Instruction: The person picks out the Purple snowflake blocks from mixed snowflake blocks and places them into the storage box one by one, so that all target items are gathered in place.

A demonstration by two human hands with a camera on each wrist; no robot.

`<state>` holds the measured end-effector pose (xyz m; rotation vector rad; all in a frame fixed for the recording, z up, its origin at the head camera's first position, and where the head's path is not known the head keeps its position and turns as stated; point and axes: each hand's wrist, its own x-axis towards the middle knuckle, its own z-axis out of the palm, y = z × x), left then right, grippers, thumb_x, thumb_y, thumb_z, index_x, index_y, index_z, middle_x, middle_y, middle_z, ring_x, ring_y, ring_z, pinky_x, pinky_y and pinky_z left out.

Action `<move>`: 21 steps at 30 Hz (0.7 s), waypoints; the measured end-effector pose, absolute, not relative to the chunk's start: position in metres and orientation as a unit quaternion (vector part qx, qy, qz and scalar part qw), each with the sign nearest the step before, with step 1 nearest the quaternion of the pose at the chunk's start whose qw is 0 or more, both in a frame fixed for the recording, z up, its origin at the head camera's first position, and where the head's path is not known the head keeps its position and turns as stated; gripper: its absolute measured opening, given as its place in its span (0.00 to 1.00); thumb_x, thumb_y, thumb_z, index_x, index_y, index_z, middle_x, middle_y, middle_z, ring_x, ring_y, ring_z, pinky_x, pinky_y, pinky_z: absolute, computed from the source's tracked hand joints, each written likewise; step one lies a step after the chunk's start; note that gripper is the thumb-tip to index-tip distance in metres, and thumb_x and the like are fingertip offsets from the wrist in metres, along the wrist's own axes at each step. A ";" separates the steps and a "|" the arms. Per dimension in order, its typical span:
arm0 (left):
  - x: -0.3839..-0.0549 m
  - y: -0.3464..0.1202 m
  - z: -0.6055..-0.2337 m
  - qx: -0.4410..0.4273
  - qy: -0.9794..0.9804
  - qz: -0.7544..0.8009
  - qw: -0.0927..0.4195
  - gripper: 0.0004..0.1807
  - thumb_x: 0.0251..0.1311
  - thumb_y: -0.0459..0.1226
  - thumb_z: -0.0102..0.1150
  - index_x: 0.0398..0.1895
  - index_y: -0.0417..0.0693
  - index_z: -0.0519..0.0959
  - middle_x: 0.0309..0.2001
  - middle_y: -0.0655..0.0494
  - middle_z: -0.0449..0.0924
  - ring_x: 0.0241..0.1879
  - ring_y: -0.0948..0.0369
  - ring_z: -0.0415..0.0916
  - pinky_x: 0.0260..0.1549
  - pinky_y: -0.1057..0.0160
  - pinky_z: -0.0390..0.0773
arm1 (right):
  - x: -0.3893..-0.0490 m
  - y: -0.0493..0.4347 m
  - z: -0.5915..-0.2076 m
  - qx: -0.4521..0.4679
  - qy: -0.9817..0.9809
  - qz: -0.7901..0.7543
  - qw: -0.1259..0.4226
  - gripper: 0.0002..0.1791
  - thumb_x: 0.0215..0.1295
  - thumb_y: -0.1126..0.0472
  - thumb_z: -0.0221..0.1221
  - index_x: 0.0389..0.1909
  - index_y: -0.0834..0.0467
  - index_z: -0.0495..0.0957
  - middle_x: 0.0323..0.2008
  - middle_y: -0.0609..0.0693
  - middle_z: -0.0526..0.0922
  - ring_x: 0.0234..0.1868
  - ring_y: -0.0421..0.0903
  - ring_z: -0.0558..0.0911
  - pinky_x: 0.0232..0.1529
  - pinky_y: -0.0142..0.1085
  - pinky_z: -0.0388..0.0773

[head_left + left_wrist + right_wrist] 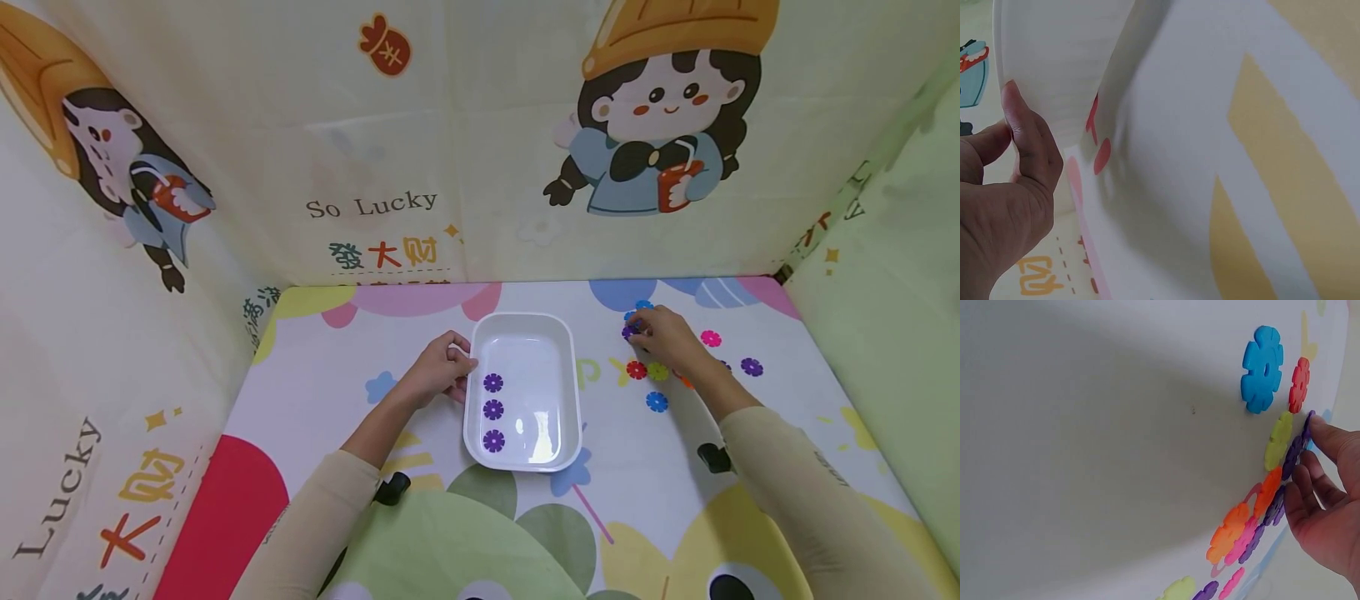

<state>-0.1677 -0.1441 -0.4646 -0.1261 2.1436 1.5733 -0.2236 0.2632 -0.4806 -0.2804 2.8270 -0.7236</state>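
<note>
Obs., head view, clock faces as seen there. White tray (536, 350) lay near mid-table, long axis 12-6. L hand (438, 369) was at its approx. 10 o'clock: thumb + fingers curled on the rim, pinching it. R hand (663, 335) was apart from the tray, off its 2 o'clock; fingers curled in, thumb + fingertips on a purple flower piece (627, 332). We read that as a pinch; couldn't tell if piece was clear of table.

Key relation, as we judged it: tray lay approx. 8 o'clock from R hand, w/ bare tabletop between. R hand was nearer the loose pcs, L hand nearer the tray. Flower piece was round, so no long axis to log.

In tray we counted three purple pcs (492, 409), in a column parallel to the long axis, approx. 9 to 7 o'clock, hugging the L wall; R half bare.

Around R hand: red pc (636, 370) approx. 6 o'clock of the pinched one, yellow-green pc (657, 372) just beside red, pink pc (711, 337) approx. 3 o'clock.
</note>
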 end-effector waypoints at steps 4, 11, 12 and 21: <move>-0.168 -0.144 -0.465 -0.046 0.780 0.577 0.237 0.15 0.71 0.33 0.62 0.55 0.44 0.69 0.31 0.49 0.76 0.20 0.58 0.77 0.20 0.57 0.88 | -0.224 0.262 -0.481 -0.092 0.959 -0.247 0.109 0.18 0.71 0.64 0.63 0.59 0.65 0.78 0.50 0.67 0.76 0.52 0.64 0.78 0.54 0.56 0.84; -0.168 -0.145 -0.466 -0.050 0.782 0.574 0.237 0.16 0.71 0.34 0.62 0.55 0.45 0.70 0.31 0.48 0.76 0.20 0.58 0.77 0.20 0.58 0.88 | -0.227 0.258 -0.479 -0.084 0.957 -0.245 0.129 0.19 0.72 0.64 0.63 0.59 0.67 0.75 0.51 0.69 0.76 0.53 0.64 0.76 0.56 0.57 0.82; -0.168 -0.145 -0.466 -0.050 0.782 0.574 0.237 0.16 0.71 0.34 0.62 0.56 0.45 0.70 0.31 0.48 0.76 0.21 0.58 0.77 0.20 0.58 0.88 | -0.227 0.258 -0.479 -0.080 0.957 -0.244 0.133 0.19 0.72 0.64 0.63 0.59 0.67 0.75 0.51 0.69 0.76 0.53 0.64 0.76 0.57 0.57 0.82; -0.168 -0.146 -0.466 -0.041 0.775 0.585 0.236 0.15 0.71 0.33 0.62 0.55 0.43 0.69 0.31 0.46 0.76 0.20 0.58 0.76 0.19 0.58 0.88 | -0.227 0.258 -0.475 -0.081 0.954 -0.256 0.131 0.15 0.71 0.65 0.64 0.53 0.66 0.75 0.50 0.67 0.74 0.52 0.63 0.76 0.55 0.55 0.83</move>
